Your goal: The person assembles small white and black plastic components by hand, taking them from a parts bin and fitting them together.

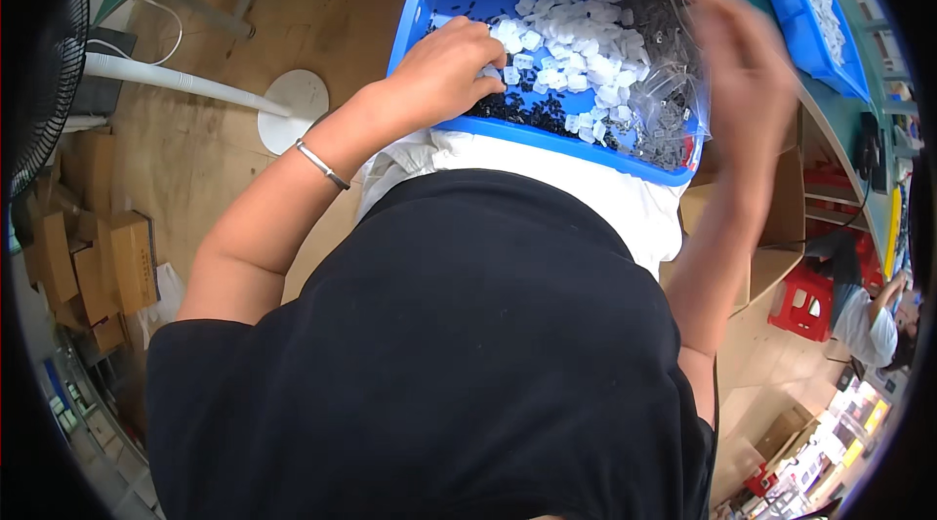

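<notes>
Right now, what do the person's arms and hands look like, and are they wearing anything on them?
Both hands are bare, with no gloves. A slim silvery band circles the wrist above the left hand. The right hand is blurred, but no band shows there. Short black sleeves leave both forearms uncovered.

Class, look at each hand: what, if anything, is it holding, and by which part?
The left hand seems to pinch a small translucent piece, gripped part unclear. The right hand is blurred; any hold cannot be told.
</notes>
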`<state>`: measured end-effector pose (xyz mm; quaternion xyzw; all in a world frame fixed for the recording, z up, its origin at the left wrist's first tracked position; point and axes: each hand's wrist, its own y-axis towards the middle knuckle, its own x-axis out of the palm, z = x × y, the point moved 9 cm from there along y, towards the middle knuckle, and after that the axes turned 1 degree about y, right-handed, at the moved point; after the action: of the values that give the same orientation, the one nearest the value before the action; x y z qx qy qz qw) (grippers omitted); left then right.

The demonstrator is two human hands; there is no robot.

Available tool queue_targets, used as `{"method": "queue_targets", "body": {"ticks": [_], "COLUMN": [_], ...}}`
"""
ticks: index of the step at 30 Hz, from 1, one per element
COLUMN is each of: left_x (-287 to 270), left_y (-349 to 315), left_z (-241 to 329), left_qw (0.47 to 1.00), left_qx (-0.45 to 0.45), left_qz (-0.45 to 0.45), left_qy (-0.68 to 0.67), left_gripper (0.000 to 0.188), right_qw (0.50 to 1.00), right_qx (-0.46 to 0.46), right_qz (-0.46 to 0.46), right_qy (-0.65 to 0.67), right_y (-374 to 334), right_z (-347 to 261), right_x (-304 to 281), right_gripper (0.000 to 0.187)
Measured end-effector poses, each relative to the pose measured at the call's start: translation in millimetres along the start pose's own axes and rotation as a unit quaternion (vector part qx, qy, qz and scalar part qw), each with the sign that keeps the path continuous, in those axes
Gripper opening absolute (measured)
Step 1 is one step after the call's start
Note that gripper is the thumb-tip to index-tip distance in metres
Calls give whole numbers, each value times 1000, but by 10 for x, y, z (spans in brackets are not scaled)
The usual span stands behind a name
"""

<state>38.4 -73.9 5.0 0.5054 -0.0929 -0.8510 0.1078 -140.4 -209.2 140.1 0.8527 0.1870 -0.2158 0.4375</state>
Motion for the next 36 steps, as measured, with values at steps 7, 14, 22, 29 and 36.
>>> {"method": "queue_targets", "body": {"ticks": [7, 14, 22, 29, 36], "left_x": [28, 172, 298, 324, 349], "left_y": [94, 22, -51, -54, -81], "left_z": [78, -286, -279, -201, -126], "left_qw": [999, 870, 753, 752, 771], "left_qx": [30, -286, -328, -311, -315], "left_qz": [-9, -43, -33, -48, -64], "left_qy": [39, -399, -570, -579, -550], "left_gripper": [10, 20, 25, 27, 26], "right_qw": [921, 925, 942, 836, 807], "right_qx": [-63, -54, 80, 334, 359], "right_qz": [-386, -375, -317, -268, -224], "right_qy": [2, -4, 81, 344, 412], "right_y": [-1084, -1095, -1044, -1111, -1094], "right_z": [-160, -165, -18, 241, 274], "right_x": [1563, 1571, 1430, 1388, 1369], "right_gripper": [14, 7, 11, 15, 12]}}
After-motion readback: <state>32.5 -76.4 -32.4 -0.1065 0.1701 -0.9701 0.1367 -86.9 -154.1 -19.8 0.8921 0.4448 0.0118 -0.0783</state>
